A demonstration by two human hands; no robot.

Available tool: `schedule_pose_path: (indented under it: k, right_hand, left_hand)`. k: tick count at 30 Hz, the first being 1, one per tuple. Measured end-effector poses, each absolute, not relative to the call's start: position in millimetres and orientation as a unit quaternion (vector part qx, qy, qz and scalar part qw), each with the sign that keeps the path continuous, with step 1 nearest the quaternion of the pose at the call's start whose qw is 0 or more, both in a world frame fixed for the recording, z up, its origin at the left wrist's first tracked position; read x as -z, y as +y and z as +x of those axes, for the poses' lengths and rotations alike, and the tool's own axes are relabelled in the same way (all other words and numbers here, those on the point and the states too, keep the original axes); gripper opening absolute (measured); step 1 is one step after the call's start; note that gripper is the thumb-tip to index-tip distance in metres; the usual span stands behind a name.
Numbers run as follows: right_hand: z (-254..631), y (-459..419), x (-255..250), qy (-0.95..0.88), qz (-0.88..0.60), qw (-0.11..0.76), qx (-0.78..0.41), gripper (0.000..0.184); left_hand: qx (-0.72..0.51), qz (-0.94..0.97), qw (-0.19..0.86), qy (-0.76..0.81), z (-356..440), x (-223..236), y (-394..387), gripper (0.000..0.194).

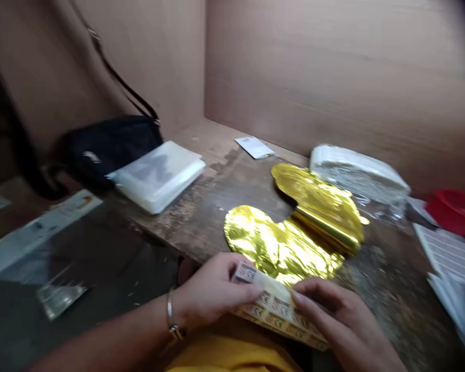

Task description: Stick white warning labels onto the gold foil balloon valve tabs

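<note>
A sheet of small printed stickers [279,309], marked with CE signs, is held low in front of me at the table's edge. My left hand [220,287] grips its left end, thumb on top, and a bracelet circles that wrist. Bent over the sheet's right part is my right hand [337,318], its thumb and fingertips closed on the upper edge; whether a single sticker is between them I cannot tell. Just beyond both hands lies a shiny gold foil balloon [279,243], flat and curved, partly folded over at its right side.
On the worn table [201,227] lie a stack of clear plastic bags [158,175], a white card [254,147] and a white plastic-wrapped bundle [358,173]. A black bag [112,144] sits at the left. At the right are a red container [455,212] and papers [449,258].
</note>
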State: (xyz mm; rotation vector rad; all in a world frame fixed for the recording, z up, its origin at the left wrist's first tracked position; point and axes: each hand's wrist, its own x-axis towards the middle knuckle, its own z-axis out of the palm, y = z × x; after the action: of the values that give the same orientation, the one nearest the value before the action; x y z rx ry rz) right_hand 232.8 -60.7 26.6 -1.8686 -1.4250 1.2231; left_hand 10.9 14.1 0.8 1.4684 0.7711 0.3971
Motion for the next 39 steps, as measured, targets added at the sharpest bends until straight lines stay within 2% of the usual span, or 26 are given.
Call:
schedule_pose_path:
  k: [3, 6, 12, 23, 29, 31, 32, 35, 36, 37, 39]
  right_hand:
    - [235, -58, -24, -0.438, -0.668, 0.299, -0.521, 0.031]
    - [235, -58, -21, -0.419, -0.661, 0.316, -0.537, 0.029]
    - [242, -62, -29, -0.436, -0.656, 0.281, -0.549, 0.029]
    - [255, -64, -20, -0.415, -0.673, 0.262, -0.553, 0.032]
    - [258, -66, -17, -0.423, -0.686, 0.246, -0.539, 0.035]
    - [257, -67, -18, -0.488, -0.697, 0.224, -0.476, 0.031]
    - [254, -68, -19, -0.539, -0.704, 0.227, -0.402, 0.027]
    - [238, -69, -28, -0.688, -0.663, 0.283, -0.084, 0.009]
    - [231, -69, -31, -0.719, -0.626, 0.301, -0.01, 0.006]
    - [223, -68, -33, -0.745, -0.589, 0.312, 0.027, 0.008]
    - [208, -64, -37, -0.786, -0.535, 0.312, 0.013, 0.014]
  left_hand:
    - [-0.18, 0.497, 0.793, 0.301, 14, 1, 12, 0.033]
    - [-0.188, 0.414, 0.844, 0.284, 16, 4, 4, 0.033]
    - [-0.199, 0.447, 0.793, 0.364, 17, 2, 0, 0.032]
    - [-0.185, 0.432, 0.827, 0.307, 14, 1, -4, 0.028]
    - [-0.227, 0.47, 0.77, 0.368, 13, 2, -6, 0.022]
    - [-0.236, 0.478, 0.758, 0.377, 14, 2, -7, 0.021]
    - [-0.234, 0.478, 0.758, 0.377, 14, 2, -7, 0.02]
    - [-0.222, 0.484, 0.756, 0.38, 16, 1, -8, 0.019]
    - [-0.219, 0.492, 0.751, 0.382, 17, 0, -8, 0.019]
    - [-0.217, 0.504, 0.742, 0.385, 18, -1, -7, 0.019]
    - [-0.218, 0.534, 0.722, 0.382, 19, -2, -7, 0.019]
